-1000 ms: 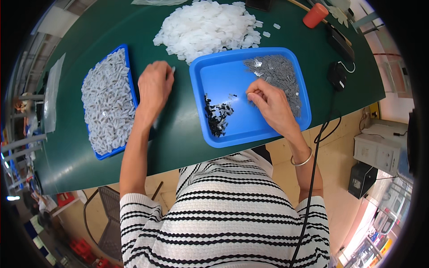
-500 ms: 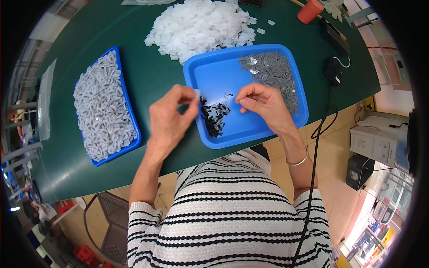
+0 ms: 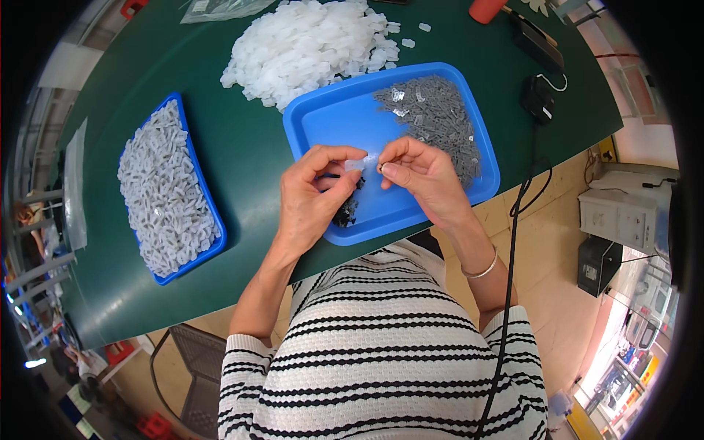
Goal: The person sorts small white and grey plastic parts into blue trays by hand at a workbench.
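Observation:
Over the blue tray (image 3: 323, 117), my left hand (image 3: 315, 192) pinches a small translucent white plastic piece (image 3: 355, 165) between thumb and fingers. Close beside it, my right hand (image 3: 424, 176) is closed in a pinch; a tiny dark bit shows at its fingertips, too small to name. The two sets of fingertips nearly meet at the white piece. Below my left hand lie small black parts (image 3: 345, 213), partly hidden by it. Many small grey parts (image 3: 433, 110) fill the tray's right side, with a few shiny clear bits among them.
A large heap of white translucent pieces (image 3: 301, 51) lies behind the tray. At left stands a blue tray piled with pale grey parts (image 3: 165, 191). A black adapter (image 3: 539, 99), a cable (image 3: 513, 257) and a red cylinder (image 3: 485, 9) are at right.
My left hand has moved right, bringing the white piece from the tray's left rim to my right fingertips. My right hand has shifted slightly left. The whole view has shifted a little.

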A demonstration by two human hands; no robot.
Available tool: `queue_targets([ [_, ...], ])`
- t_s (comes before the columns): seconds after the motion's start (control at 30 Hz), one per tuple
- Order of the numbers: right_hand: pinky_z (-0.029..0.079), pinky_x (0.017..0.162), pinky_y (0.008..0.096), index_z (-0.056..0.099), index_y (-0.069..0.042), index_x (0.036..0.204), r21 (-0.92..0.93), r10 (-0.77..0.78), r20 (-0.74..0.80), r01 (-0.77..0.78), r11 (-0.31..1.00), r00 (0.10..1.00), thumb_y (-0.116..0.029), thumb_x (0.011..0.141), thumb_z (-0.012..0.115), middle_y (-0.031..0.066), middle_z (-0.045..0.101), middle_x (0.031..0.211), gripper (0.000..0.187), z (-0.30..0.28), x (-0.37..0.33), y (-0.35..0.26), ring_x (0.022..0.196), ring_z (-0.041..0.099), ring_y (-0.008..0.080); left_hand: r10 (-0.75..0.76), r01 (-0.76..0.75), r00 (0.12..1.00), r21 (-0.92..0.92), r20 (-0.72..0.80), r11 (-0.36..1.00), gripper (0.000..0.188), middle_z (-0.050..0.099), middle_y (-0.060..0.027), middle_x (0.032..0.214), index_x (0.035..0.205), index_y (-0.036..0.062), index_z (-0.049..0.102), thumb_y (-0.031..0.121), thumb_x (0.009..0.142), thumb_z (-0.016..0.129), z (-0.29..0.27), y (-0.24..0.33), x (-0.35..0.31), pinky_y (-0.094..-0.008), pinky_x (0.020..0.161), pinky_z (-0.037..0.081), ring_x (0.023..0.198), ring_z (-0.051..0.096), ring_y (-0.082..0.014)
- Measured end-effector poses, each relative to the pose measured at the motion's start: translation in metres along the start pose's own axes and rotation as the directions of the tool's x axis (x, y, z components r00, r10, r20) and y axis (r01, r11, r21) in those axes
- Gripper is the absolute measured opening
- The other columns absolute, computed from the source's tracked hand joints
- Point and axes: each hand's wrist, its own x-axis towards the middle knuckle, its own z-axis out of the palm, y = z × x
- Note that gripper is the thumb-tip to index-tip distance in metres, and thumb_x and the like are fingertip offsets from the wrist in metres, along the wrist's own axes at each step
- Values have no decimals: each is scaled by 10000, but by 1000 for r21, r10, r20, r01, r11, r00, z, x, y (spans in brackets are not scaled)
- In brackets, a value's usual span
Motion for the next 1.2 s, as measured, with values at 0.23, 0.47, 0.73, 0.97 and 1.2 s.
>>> queue_targets([
  [0.23, 511, 717, 238, 636, 6, 971, -87, -76, -82, 69, 994, 994, -32, 866, 661, 27, 649, 906, 114, 9, -4, 2, 796, 603, 90, -78, 73, 996, -110, -45, 991, 202, 643, -60, 985, 1043, -21, 594, -54, 851, 647, 7, -8, 3, -212, 737, 515, 830, 617, -94],
  [0.47, 467, 666, 206, 635, 1, 890, -318, -293, -248, 209, 925, 923, -32, 853, 673, 4, 632, 856, 62, 27, -4, 17, 758, 577, 55, -70, 53, 994, -176, -89, 983, 199, 641, -83, 948, 1049, -24, 611, -35, 856, 656, 13, -6, 0, -210, 737, 532, 861, 649, -117],
  [0.73, 435, 726, 205, 611, 14, 922, -438, -381, -233, 253, 862, 895, -3, 869, 661, 25, 519, 962, 74, 38, -3, 18, 818, 496, 63, -86, 51, 988, -246, -132, 968, 149, 657, -90, 954, 1014, -23, 596, -19, 871, 638, 17, -6, -3, -229, 758, 521, 857, 646, -119],
  [0.97, 453, 737, 212, 599, 18, 916, -500, -444, -232, 285, 818, 866, -13, 875, 654, 44, 517, 985, 75, 38, -2, 26, 825, 517, 74, -96, 67, 986, -209, -134, 976, 154, 662, -92, 930, 1006, -32, 597, -11, 866, 657, 17, -7, -4, -222, 741, 534, 847, 650, -117],
  [1.2, 477, 762, 219, 568, 12, 979, -492, -332, -170, 212, 845, 928, 1, 872, 653, 45, 550, 947, 137, 34, 0, 22, 844, 545, 83, 50, -66, 986, -91, -162, 994, 126, 672, -91, 932, 984, -44, 602, -26, 868, 646, 17, -10, -10, -238, 768, 545, 851, 667, -127],
])
